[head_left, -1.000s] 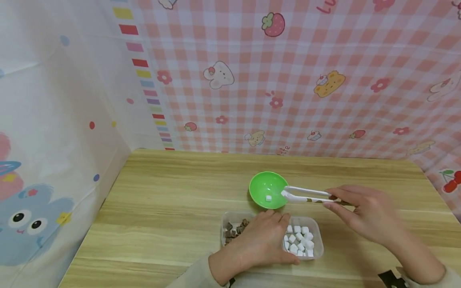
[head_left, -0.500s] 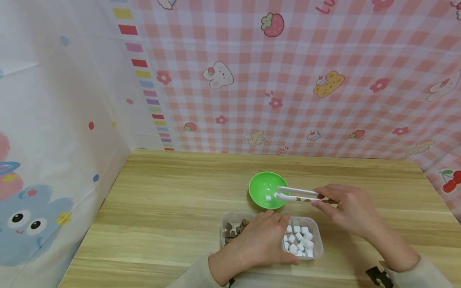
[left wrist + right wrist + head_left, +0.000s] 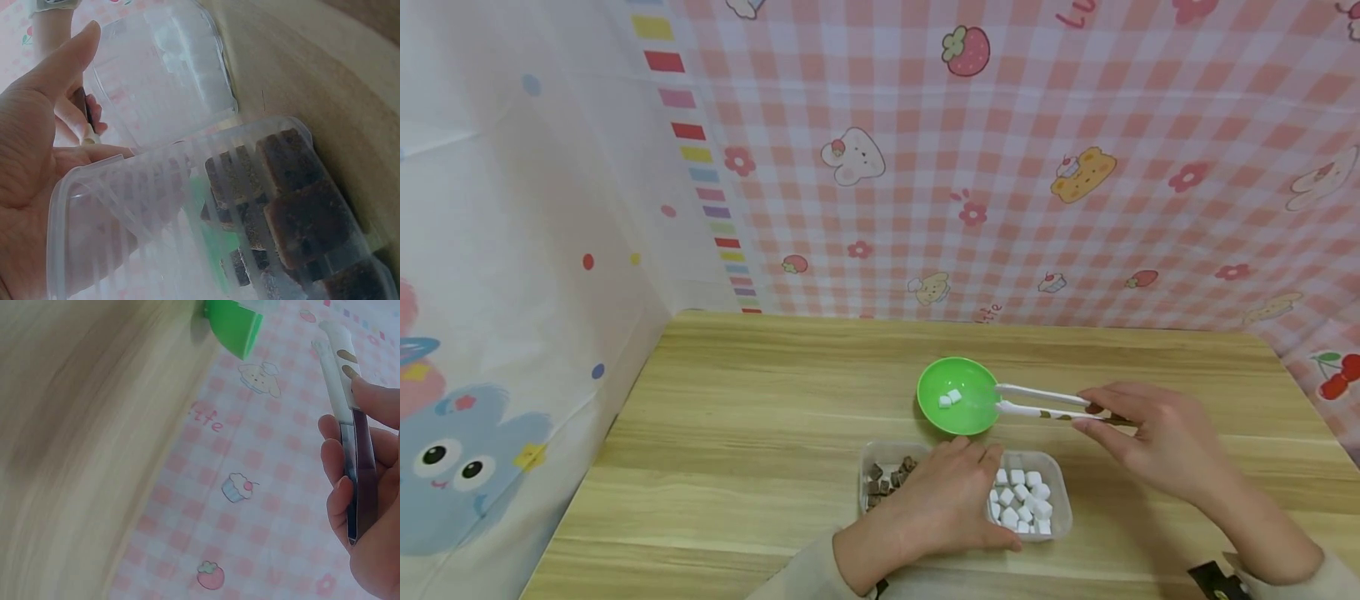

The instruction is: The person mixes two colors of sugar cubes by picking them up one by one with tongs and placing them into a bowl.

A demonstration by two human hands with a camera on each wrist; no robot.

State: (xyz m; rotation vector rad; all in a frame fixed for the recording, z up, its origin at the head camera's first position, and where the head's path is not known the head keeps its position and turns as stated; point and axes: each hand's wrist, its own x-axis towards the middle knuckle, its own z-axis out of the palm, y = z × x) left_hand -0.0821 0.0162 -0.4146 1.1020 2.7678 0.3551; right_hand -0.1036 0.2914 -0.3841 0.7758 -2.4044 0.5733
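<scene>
In the head view my left hand (image 3: 936, 504) spans the clear plastic container (image 3: 1060, 508) of white cubes (image 3: 1022, 504), thumb at its near side and fingertips at its far rim. The hand partly hides the container (image 3: 872, 457) of brown cubes (image 3: 880, 487) beside it. Through that container's wall the left wrist view shows the brown cubes (image 3: 309, 222). My right hand (image 3: 1168, 437) pinches white-tipped tongs (image 3: 1041, 412), whose parted tips point at the right rim of the green bowl (image 3: 934, 417), with nothing between them. Two white cubes (image 3: 949, 399) lie together in the bowl.
A wooden table (image 3: 737, 400) carries everything. Behind it hangs a pink checked cloth (image 3: 910, 217), and a white printed cloth (image 3: 535, 317) covers the left side. In the right wrist view the green bowl (image 3: 234, 326) shows at the top.
The tongs dipped leftward over the bowl and have come back right to its rim. A second white cube, earlier in the tongs, now lies in the bowl. My left hand has stayed put.
</scene>
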